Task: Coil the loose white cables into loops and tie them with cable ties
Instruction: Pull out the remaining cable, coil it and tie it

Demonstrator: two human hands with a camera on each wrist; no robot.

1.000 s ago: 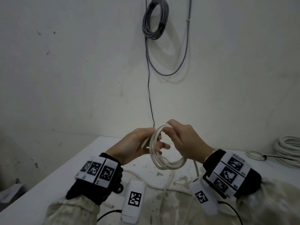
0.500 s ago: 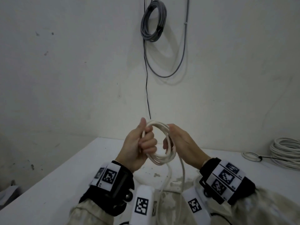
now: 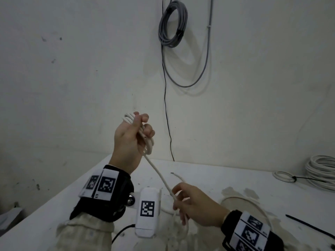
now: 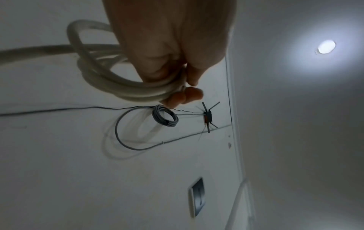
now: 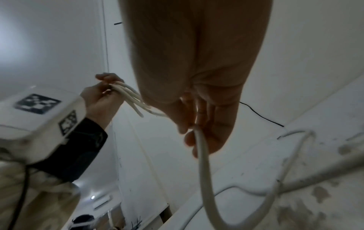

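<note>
- The left hand (image 3: 130, 142) is raised above the worktop (image 3: 208, 176), fingers and thumb curled tight round a small coil (image 3: 147, 142) of white cable, gripping its bunched loops.
- The right hand (image 3: 194, 203) sits lower, near the worktop, fingers loosely curled round the free run of the white cable (image 3: 159, 175), which passes through them.
- That cable stretches straight from the coil down to the right hand, then trails onto the stained worktop in a wide curve.
- A black cable tie (image 3: 310, 226) lies on the worktop to the right.
- Further right sit a small tied coil (image 3: 284, 176) and a bigger white bundle (image 3: 321, 172).
- A grey coil (image 3: 172, 24) hangs on the wall behind.
</note>
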